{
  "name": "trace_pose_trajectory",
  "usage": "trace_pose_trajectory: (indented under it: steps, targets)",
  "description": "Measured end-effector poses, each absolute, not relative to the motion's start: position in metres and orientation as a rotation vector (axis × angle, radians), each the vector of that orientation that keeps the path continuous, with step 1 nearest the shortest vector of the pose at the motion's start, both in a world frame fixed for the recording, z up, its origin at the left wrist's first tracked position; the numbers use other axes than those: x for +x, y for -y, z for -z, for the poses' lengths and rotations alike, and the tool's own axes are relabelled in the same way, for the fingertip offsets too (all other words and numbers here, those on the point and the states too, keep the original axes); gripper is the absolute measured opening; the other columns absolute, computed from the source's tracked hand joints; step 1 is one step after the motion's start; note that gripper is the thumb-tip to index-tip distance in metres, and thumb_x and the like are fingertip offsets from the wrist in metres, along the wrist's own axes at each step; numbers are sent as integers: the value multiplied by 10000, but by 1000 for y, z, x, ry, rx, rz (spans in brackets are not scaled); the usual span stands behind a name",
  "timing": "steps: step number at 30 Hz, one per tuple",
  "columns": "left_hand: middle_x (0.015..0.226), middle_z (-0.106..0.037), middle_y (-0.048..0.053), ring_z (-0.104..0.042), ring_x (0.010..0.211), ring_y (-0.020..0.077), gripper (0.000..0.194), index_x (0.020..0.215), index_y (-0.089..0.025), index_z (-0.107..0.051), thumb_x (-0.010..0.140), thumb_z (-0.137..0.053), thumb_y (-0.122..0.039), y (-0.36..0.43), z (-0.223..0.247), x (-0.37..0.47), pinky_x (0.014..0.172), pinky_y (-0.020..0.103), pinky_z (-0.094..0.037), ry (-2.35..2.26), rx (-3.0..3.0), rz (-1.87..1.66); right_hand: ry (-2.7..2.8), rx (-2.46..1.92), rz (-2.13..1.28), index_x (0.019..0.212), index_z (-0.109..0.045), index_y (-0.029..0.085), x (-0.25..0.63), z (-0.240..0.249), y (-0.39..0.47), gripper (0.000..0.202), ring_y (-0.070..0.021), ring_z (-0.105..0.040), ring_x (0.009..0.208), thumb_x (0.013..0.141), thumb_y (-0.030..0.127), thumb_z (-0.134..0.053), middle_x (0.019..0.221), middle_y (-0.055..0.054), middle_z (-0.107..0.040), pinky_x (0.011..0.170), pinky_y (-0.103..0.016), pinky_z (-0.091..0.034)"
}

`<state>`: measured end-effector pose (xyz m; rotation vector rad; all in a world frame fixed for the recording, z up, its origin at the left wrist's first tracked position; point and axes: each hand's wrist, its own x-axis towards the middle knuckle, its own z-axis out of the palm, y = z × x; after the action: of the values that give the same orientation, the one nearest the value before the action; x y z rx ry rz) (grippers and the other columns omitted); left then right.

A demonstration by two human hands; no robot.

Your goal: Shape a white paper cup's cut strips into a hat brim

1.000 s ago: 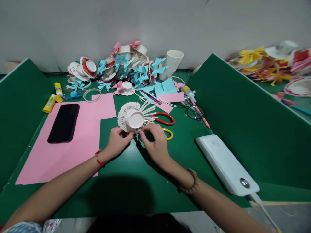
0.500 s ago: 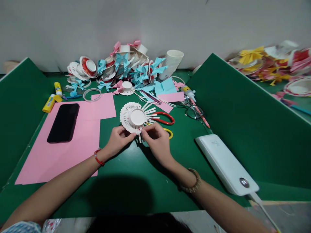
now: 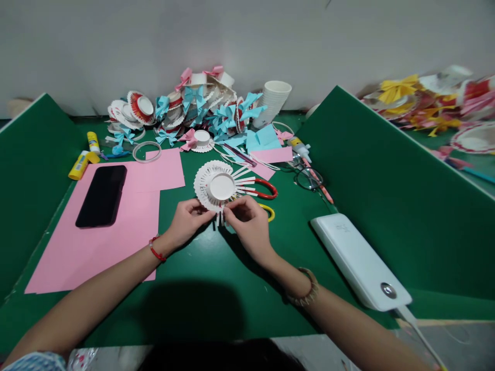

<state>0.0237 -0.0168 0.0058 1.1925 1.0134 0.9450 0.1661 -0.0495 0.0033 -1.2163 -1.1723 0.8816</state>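
Observation:
Between my hands is a white paper cup (image 3: 222, 186) cut into strips and spread flat, its round base facing up. On the left its strips are folded into a scalloped ring; those on the right and at the bottom stick out straight. My left hand (image 3: 188, 220) pinches the ring's lower left edge. The thumb and fingers of my right hand (image 3: 249, 221) are closed on strips at the lower right. Partly under the cup and my right hand lie scissors (image 3: 266, 188) with a red and a yellow handle loop.
Pink paper (image 3: 124, 247) lies at left under a black phone (image 3: 102, 196), with glue sticks (image 3: 79, 165) behind. Finished paper hats with bows (image 3: 193, 100) and stacked cups (image 3: 276, 100) line the back. Glasses (image 3: 309, 178) and a power bank (image 3: 361, 263) sit at right, beside a green divider (image 3: 402, 196).
The cut cup has turned slightly and shifted a little to the right between my hands. More straight strips show below it. Both hands keep their hold.

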Motion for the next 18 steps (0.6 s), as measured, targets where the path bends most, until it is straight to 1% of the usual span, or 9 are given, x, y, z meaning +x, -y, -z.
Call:
trace_pose_trajectory:
  steps: [2, 4, 8, 12, 18]
  targets:
    - [637, -610, 6, -475, 534, 69, 198, 715, -104, -648, 601, -725, -247, 17, -6, 24, 521, 211, -382, -996, 1193, -948, 1163, -1196, -896, 689, -541, 201, 166, -3, 49, 69, -104, -543, 557, 701, 183, -606, 636, 32, -571, 548, -246, -467]
    - [642, -612, 6, -489, 541, 75, 193, 722, -110, -641, 607, -717, -246, 17, -8, 25, 522, 213, -387, -978, 1205, -953, 1185, -1192, -884, 715, -569, 200, 167, -2, 49, 35, -117, -576, 609, 714, 178, -597, 681, 14, -607, 585, -257, -485]
    - [575, -576, -15, -474, 510, 71, 172, 673, -119, -614, 616, -706, -252, 18, -10, 26, 502, 211, -374, -996, 1234, -975, 1266, -1231, -811, 745, -612, 197, 167, -2, 51, 48, -139, -614, 678, 733, 164, -579, 731, -9, -656, 662, -289, -502]
    - [550, -564, -17, -450, 484, 63, 203, 648, -112, -599, 595, -724, -262, 18, -9, 27, 470, 203, -350, -1066, 1221, -969, 1294, -1262, -775, 731, -623, 195, 167, -2, 51, 41, -152, -628, 674, 722, 177, -587, 718, -15, -673, 667, -305, -514]
    - [593, -593, -5, -455, 498, 57, 220, 682, -103, -612, 580, -731, -258, 17, -4, 26, 478, 194, -364, -1075, 1190, -987, 1229, -1280, -855, 719, -636, 180, 168, 0, 49, 54, -153, -631, 648, 689, 212, -605, 706, -25, -678, 642, -302, -520]
